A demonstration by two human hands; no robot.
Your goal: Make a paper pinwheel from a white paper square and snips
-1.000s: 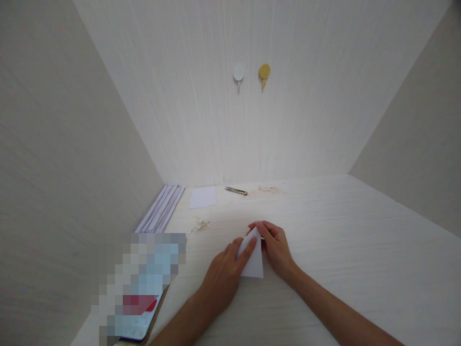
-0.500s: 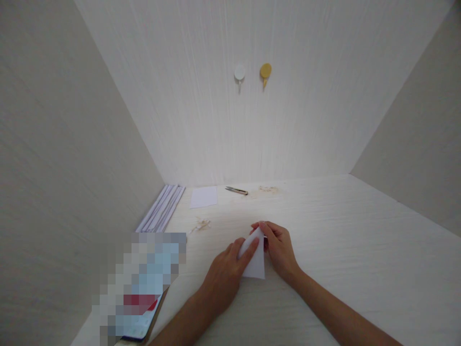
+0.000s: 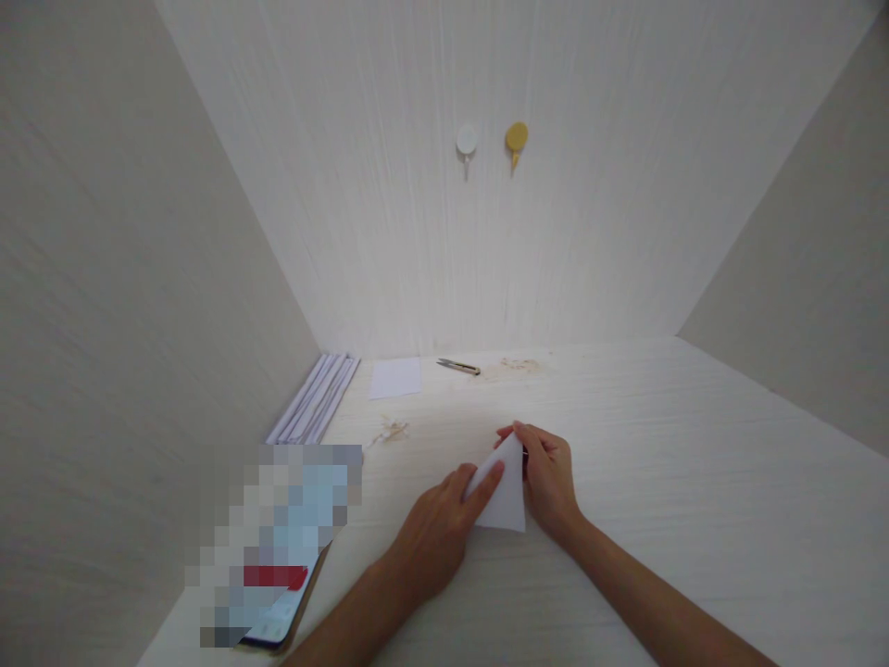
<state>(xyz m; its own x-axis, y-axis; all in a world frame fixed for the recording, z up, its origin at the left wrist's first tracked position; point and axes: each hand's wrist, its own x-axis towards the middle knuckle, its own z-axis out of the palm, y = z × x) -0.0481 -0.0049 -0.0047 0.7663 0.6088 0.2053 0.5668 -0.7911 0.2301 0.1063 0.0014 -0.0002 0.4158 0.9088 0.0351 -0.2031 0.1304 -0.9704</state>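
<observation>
A folded sheet of white paper [image 3: 506, 496], roughly triangular, is held between both hands just over the table. My left hand [image 3: 444, 519] grips its left edge, with one finger lying across the face and the others behind it. At the paper's top corner, my right hand [image 3: 547, 468] pinches the tip between thumb and fingers. Some of the right fingertips are hidden behind the paper.
A smartphone [image 3: 278, 616], partly blurred out, lies at the left. Beyond it are a stack of folded papers [image 3: 316, 398], a white square sheet [image 3: 395, 379] and thread snips [image 3: 458, 367]. Small scraps [image 3: 393, 430] are scattered about. A white hook [image 3: 466, 141] and a yellow hook [image 3: 517, 137] hang on the wall.
My right hand has shifted slightly to the right with the paper's top corner, and more of the paper's face shows. My left hand keeps its grip.
</observation>
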